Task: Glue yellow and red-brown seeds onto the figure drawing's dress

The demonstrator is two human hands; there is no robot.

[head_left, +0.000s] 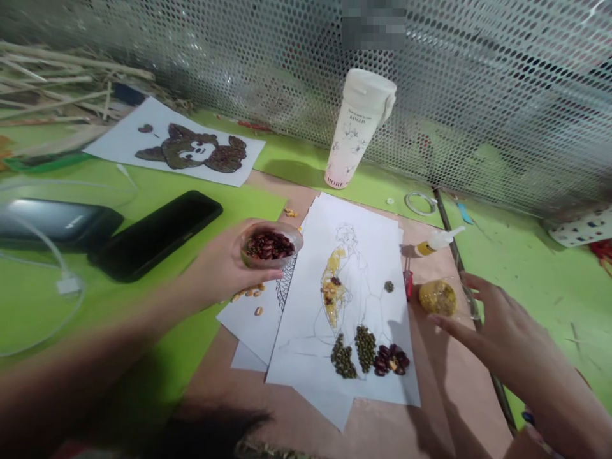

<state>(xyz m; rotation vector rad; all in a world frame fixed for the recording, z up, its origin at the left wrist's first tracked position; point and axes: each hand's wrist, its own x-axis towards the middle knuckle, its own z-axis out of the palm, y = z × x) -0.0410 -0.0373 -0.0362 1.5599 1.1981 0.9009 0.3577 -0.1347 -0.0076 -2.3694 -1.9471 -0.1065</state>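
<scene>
My left hand (239, 261) is closed around a clear plastic cup (270, 245) of dark red beans, held above the left edge of the paper. At right, the thumb and fingers of my right hand (497, 322) are curved round a tilted clear plastic cup (438, 298) with yellow grains inside. Between the hands is a white sheet (301, 319) with a line drawing of a figure. Yellow grains (335, 261) fill part of the figure. Green beans (366, 349) and a flower shape of red beans (392, 360) lie along its lower part.
A white tumbler (356, 131) stands behind the sheet. Near the right hand are a small glue bottle (437, 242) and a red-handled tool (408, 284). A black phone (157, 236), power bank (62, 223) and cable are left. A finished-looking animal picture (191, 150) lies behind them.
</scene>
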